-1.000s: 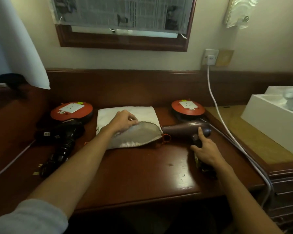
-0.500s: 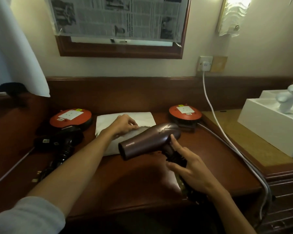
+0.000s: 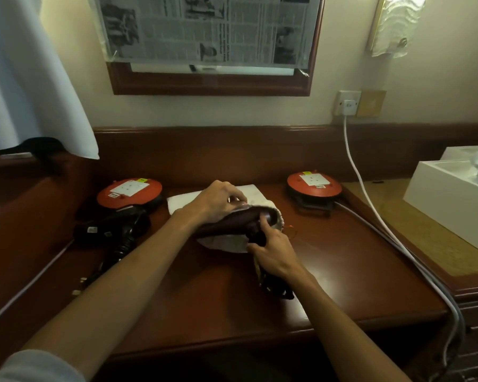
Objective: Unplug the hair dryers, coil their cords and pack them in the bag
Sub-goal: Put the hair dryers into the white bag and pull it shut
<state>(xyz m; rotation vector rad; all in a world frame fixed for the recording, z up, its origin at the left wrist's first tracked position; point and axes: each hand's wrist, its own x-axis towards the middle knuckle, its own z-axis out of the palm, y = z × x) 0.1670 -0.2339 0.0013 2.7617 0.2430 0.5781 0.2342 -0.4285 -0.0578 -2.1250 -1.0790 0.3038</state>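
Our right hand (image 3: 273, 255) grips the handle of the brown hair dryer (image 3: 232, 220), whose barrel now lies across the mouth of the white bag (image 3: 226, 242); half a second ago we held it raised in front of the bag, clear of the opening. Our left hand (image 3: 215, 201) pinches the bag's upper edge, as before, holding it open near the middle of the desk (image 3: 204, 293). The black hair dryer (image 3: 116, 227) has not moved from the desk's left side, beside the left orange cable reel (image 3: 130, 193).
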